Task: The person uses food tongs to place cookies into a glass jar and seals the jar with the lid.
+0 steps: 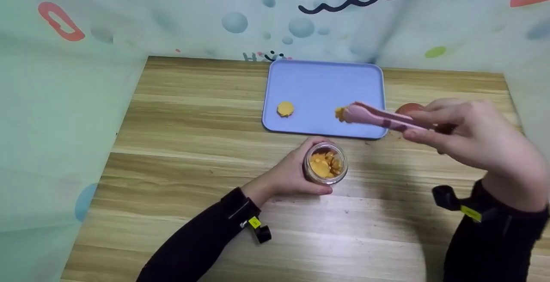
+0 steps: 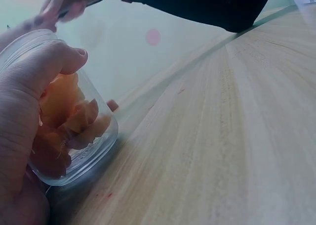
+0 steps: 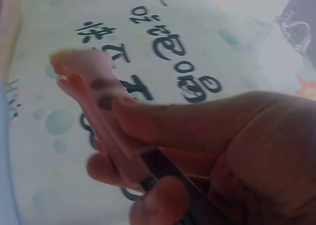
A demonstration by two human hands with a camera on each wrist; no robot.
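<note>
My left hand (image 1: 296,172) grips a clear open jar (image 1: 306,171) that stands on the table, its thumb and fingers curled round the side. Inside the jar lie several scallop-edged yellow-orange slices (image 2: 61,104). Pink tongs (image 1: 371,116) are pinched in my right hand (image 1: 468,133), raised over the right part of the blue tray (image 1: 326,75). Between the tong tips is a yellow-orange slice (image 1: 340,114), mostly covered by them. A second such slice (image 1: 285,109) lies flat at the tray's lower left.
Partly behind the right hand sits a reddish-brown round object (image 1: 409,108), its kind unclear. The wooden table (image 1: 184,144) meets a printed curtain (image 1: 193,24) at the back and sides. Small crumbs dot the wood near the jar.
</note>
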